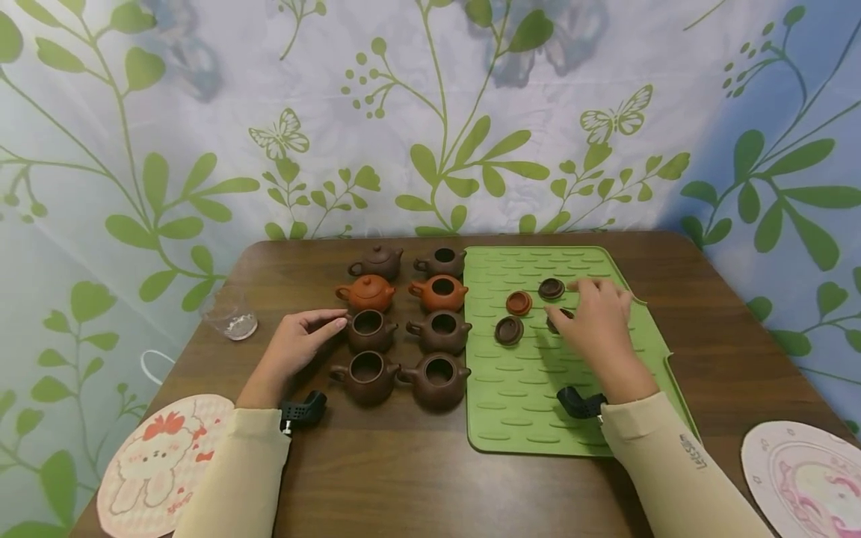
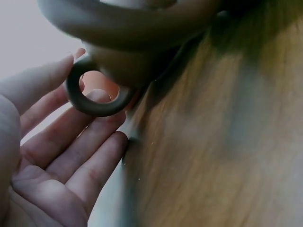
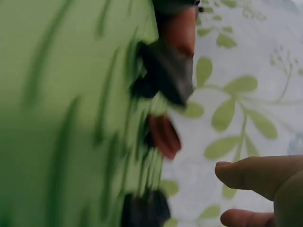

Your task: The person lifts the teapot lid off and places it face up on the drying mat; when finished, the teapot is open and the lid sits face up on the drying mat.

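Observation:
My left hand [image 1: 299, 345] is at the handle of a lidless dark brown teapot [image 1: 374, 342]. In the left wrist view, the thumb and index finger pinch its ring-shaped handle [image 2: 97, 110], the other fingers stretched below. My right hand [image 1: 600, 321] hovers over a dark lid [image 1: 557, 321] on the green mat, partly covering it. Its thumb and fingers are apart with nothing between them. Nearby lie another dark lid [image 1: 551, 288], an orange lid [image 1: 519, 302] and a brown lid [image 1: 509, 330]. The right wrist view shows the orange lid [image 3: 164, 136] away from the fingers.
Teapots stand in two columns left of the green mat [image 1: 518, 418]. A dark teapot [image 1: 382, 263] and an orange teapot [image 1: 368, 294] wear lids; another orange teapot [image 1: 440, 297] is lidless. A clear glass [image 1: 238, 321] stands left. Round placemats [image 1: 161, 463] lie at both sides.

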